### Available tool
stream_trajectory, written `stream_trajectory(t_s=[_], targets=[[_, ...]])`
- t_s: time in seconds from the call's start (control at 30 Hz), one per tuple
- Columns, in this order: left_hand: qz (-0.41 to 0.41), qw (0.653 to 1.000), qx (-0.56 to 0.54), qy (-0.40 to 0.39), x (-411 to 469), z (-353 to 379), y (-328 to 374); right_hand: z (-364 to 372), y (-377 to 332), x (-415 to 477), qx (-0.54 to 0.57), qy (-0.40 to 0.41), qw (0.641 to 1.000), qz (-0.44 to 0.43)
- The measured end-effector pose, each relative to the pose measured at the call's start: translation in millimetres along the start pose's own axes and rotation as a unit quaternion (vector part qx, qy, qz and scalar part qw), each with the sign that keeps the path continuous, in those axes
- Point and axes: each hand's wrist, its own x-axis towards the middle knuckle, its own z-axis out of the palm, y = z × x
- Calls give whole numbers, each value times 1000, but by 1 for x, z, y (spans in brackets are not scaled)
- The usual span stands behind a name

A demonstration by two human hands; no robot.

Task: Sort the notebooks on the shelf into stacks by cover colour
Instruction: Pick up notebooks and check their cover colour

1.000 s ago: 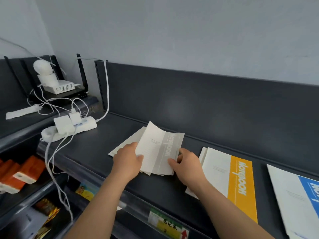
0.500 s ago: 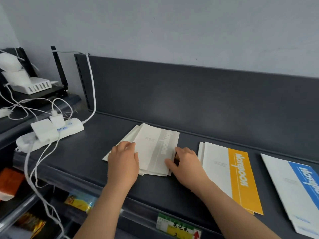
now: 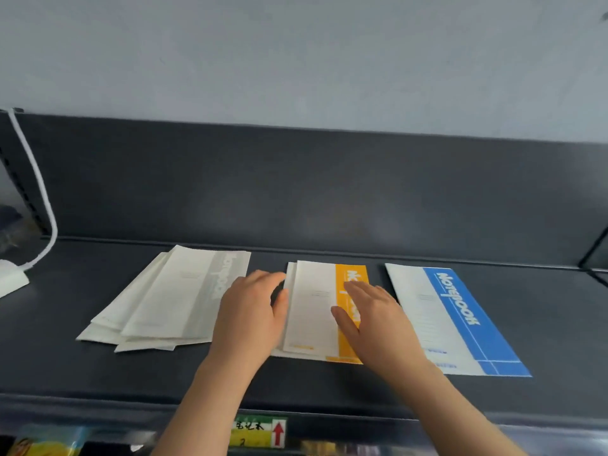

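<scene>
Shelf, centre frame, three stacks:
- Grey notebooks, left of centre, fanned loosely.
- Orange notebooks, centre. Your left hand, open, presses their left edge; your right hand, open and flat, rests on the orange band, likely to square the stack.
- Blue notebooks, right, untouched.

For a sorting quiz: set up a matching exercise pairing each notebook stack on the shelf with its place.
Things:
1. grey stack
2. orange stack
3. blue stack

Places:
A. far right, untouched
B. between both hands, right hand resting on it, left hand at its edge
C. far left, fanned out unevenly

Pairs: 1-C, 2-B, 3-A
</scene>
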Motion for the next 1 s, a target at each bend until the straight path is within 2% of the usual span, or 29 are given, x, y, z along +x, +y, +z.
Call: stream_trajectory(t_s=[0.27, 0.6, 1.0], targets=[[59, 997, -8, -42, -9, 53, 109, -60, 104, -48, -38, 23, 997, 62], [120, 986, -52, -98, -42, 153, 284, -158, 268, -136, -71, 72, 985, 139], [226, 950, -141, -160, -67, 254, 468, -241, 424, -230, -98, 102, 955, 260]])
